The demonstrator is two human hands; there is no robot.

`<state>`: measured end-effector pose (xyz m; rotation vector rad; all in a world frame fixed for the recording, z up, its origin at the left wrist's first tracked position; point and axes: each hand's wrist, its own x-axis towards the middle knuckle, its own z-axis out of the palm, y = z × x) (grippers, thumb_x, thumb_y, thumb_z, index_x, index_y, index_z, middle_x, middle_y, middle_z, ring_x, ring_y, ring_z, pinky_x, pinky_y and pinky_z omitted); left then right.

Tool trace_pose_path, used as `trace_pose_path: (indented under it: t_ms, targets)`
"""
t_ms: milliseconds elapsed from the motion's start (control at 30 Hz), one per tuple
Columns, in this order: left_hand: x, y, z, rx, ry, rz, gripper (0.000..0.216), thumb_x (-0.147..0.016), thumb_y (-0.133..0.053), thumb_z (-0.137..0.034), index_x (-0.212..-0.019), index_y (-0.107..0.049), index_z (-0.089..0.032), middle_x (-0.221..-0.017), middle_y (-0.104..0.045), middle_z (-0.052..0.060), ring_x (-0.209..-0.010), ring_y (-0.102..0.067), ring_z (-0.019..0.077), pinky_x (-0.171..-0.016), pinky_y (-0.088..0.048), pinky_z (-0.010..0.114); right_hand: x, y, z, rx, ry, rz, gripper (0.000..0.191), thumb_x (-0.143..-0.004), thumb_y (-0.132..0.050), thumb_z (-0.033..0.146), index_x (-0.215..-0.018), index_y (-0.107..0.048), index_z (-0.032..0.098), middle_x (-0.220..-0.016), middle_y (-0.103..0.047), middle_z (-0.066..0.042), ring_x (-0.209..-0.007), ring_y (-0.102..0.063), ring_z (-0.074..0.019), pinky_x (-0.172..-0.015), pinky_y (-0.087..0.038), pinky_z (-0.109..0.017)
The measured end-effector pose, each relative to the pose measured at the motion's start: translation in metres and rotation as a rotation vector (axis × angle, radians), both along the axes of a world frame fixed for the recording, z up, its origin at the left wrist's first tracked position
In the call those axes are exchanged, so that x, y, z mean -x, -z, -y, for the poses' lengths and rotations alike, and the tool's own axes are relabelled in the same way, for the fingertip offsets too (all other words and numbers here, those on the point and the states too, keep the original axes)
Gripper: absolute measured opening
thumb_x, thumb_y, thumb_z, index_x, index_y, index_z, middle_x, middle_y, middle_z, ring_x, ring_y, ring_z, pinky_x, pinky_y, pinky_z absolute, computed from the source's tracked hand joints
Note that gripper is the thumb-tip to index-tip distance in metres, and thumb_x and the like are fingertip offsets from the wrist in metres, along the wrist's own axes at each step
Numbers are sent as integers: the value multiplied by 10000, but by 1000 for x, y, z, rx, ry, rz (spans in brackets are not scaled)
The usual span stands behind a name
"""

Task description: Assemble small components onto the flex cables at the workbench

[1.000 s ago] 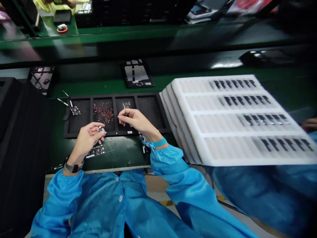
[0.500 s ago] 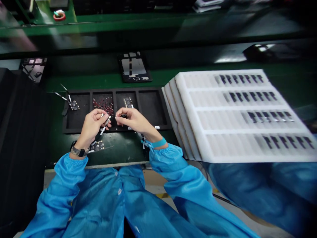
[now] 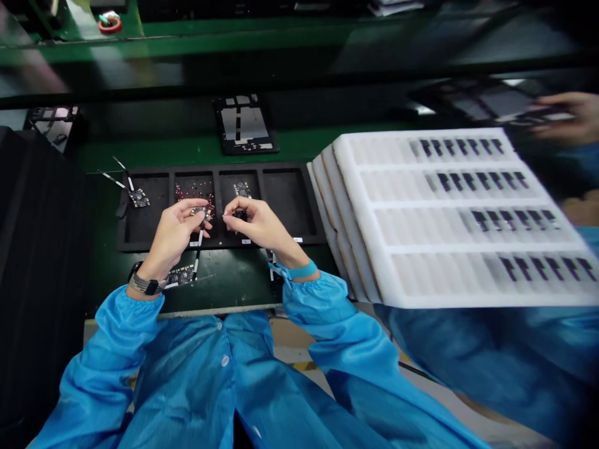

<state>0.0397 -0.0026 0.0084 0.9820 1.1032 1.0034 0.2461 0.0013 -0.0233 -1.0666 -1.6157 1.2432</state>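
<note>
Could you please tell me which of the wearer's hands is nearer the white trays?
The right: the right hand is over the black tray, left of the white trays; the left hand is farther left.

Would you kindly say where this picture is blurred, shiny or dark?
Head view: co-worker's hand at upper right is smeared; left hand and right hand look fairly crisp. Head view: pale reflections streak the green shelf at left; the upper-right corner falls dark.

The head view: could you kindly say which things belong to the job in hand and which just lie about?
Likely in use:
circuit board in left hand
dark part in right hand
black tray
small red parts

Seemingly lying about:
red ring
stacked white trays
</note>
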Motion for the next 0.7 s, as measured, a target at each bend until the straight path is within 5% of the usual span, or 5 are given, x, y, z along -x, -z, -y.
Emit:
trace_pose_path:
  t_ms: [267,700]
  targets:
    - [-4,20,7,-43,-68,-48,326,-794,-726,-112,-1116,-685,-143,-741,-698,-12,-621,-691,137,-602,-593,249,3,-2,1,63,-4,-73,218,-866,-753,374,-876,-635,191,-730,-674,6,-606,-612,-131,-588,-508,-267]
    - [-9,30,5,-120,-58,-2,317,-701,-866,-290,-945,-709,-160,-815,-748,25,-646,-698,147,-636,-594,269,7,-4,5,185,-50,-110,310,-861,-793,439,-859,-619,183,-678,-696,12,-465,-621,-114,-460,-483,-228]
